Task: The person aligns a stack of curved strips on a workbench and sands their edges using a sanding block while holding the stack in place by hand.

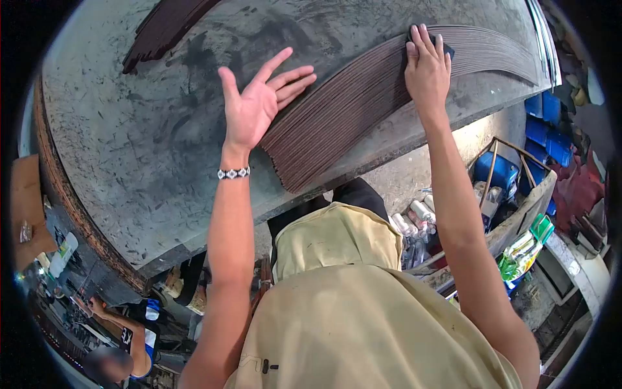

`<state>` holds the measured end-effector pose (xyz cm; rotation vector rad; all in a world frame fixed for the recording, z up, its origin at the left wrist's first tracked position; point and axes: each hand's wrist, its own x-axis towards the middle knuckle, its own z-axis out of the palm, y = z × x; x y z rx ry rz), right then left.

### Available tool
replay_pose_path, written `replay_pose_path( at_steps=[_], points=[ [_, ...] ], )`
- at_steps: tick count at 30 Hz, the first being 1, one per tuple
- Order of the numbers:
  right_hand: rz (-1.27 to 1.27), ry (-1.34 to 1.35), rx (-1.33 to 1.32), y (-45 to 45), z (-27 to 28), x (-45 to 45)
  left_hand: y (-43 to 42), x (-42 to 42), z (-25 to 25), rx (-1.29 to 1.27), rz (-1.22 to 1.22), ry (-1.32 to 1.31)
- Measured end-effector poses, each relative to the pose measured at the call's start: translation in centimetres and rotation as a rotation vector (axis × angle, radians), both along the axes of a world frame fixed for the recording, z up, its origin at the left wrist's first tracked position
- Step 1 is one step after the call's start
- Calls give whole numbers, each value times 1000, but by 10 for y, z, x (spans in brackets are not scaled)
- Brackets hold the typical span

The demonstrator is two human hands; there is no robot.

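Many strips, long axis arching up rightward, right hand over them

Right fingers press the fanned strips.

Dark brown strips, fanned in curve, on table

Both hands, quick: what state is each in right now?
Left hand: open, fingers spread, holding nothing, beside the brown strips.
Right hand: over a dark pad on the strips; can't tell if gripping.
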<state>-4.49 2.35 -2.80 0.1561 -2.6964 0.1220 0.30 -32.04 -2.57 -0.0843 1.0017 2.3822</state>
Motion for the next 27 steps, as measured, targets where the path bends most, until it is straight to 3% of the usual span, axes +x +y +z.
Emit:
replay_pose_path(
  at_steps=[2,6,8,10,13,15,17,18,20,21,22,23,24,27],
  points=[
    [26,-182,-41,-53,7,39,-14,13,2,-31,11,-20],
    [506,-520,-341,-193,33,182,-20,25,-2,40,23,-70],
    [597,-413,-298,-162,26,164,-18,24,-4,33,2,-60],
    [350,-316,-148,-116,31,112,-16,26,2,18,0,-68],
    [73,-407,-194,-76,42,66,-18,23,0,-57,-47,16],
    [116,-210,-104,-117,18,101,-19,21,-4,-42,-31,-8],
    [424,-476,-205,-180,36,176,-13,19,0,37,6,-119],
    [596,-553,-288,-185,34,196,-13,19,1,-9,-11,-45],
    [642,-563,-241,-134,24,165,-11,22,-1,-57,-33,-14],
    [481,-480,-180,-95,32,131,-9,22,3,-204,-75,108],
    [276,-384,77,-43,35,87,-8,22,8,-353,-105,232],
    [156,-183,-123,33,0,48,-7,25,15,-503,-132,354],
    [-55,-218,-168,95,1,6,4,29,30,-716,-173,406],
    [-238,-167,-21,92,2,-19,61,52,64,-1366,-221,735]
  ],
)
